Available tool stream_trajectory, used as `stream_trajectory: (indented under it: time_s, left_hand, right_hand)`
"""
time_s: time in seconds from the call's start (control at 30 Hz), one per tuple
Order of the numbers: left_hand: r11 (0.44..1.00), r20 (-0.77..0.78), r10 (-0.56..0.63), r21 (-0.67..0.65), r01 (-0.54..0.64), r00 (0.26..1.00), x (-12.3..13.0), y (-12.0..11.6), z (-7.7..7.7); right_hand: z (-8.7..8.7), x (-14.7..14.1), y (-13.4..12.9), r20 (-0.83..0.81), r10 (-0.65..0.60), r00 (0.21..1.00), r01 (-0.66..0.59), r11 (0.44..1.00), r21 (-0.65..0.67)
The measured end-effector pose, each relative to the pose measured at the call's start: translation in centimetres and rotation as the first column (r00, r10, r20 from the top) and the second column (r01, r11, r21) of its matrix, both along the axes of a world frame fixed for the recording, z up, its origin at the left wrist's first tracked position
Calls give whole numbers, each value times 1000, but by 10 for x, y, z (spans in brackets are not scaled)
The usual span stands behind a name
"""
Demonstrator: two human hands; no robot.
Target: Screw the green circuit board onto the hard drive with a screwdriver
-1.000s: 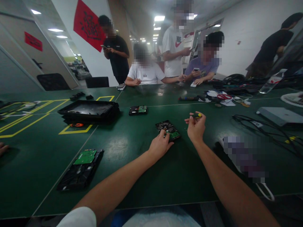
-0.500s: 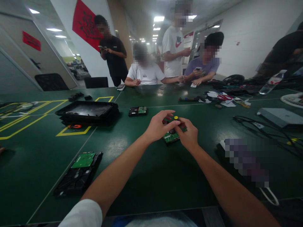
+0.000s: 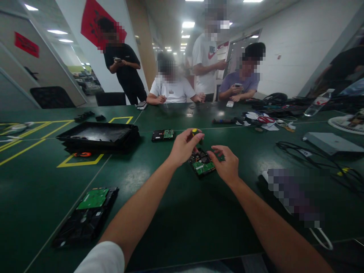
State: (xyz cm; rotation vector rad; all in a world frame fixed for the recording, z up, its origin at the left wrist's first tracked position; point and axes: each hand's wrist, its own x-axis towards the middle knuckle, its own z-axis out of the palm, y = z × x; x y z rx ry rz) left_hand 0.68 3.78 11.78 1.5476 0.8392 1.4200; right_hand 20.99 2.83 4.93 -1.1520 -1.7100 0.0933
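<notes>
In front of me on the green table lies a hard drive [image 3: 202, 167] with its green circuit board facing up. My left hand [image 3: 181, 148] is closed around a small screwdriver [image 3: 195, 131] with a yellow cap, held above the drive's far left side. Most of its shaft is hidden by the fingers. At the drive's right edge is my right hand [image 3: 228, 162], fingers apart and curved, holding nothing. I cannot tell whether its thumb touches the drive.
Other hard drives lie at front left [image 3: 88, 216] and farther back [image 3: 163, 135]. Black trays [image 3: 98, 134] are stacked at left. To the right are a blurred purple item [image 3: 295, 197], cables [image 3: 313, 151], a grey box [image 3: 332, 142] and a bottle [image 3: 318, 103]. Several people are across the table.
My hands have moved apart. The screwdriver's yellow cap was at the right fingertips and is now in my left hand, farther left. More of the hard drive shows.
</notes>
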Motion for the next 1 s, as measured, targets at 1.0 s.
stream_trajectory:
  time_s: [1.0]
  left_hand:
    - [966, 191, 115, -252, -64, 975, -13, 17, -42]
  right_hand:
    - [-30, 11, 20, 377, 120, 918, 126, 814, -567]
